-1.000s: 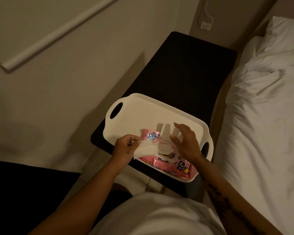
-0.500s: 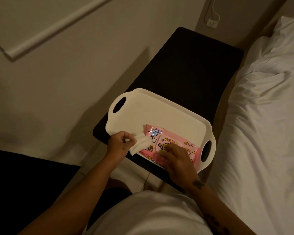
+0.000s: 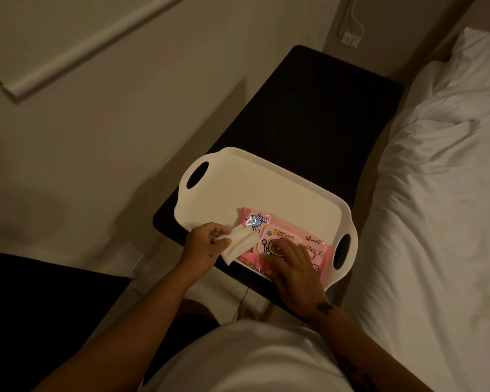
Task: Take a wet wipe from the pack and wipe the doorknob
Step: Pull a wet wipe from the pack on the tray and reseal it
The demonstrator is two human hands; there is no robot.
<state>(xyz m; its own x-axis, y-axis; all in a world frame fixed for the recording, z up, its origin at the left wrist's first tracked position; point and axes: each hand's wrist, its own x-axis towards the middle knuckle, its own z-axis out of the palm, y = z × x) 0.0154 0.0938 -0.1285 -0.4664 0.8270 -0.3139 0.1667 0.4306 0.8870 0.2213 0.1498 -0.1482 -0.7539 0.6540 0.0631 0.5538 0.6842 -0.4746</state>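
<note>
Dim bedside counter [image 3: 309, 114] carries a tray [image 3: 238, 182]; the pack [image 3: 277, 239] lies at its 6 o'clock edge. Left hand [image 3: 203, 247] pinches a wipe [image 3: 239, 244]; right hand [image 3: 290, 267] presses the lid with flat fingers. Firm, even pressure should seal it.

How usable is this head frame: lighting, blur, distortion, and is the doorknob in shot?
Head view: dim, warm light, dark lower-left corner; the table is nearly black. The print on the pack is readable, with slight glare at its left end. The bed is softly blurred. Wide-angle bending shows at the wall trim. Left hand holds the wipe. No doorknob in shot.
</note>
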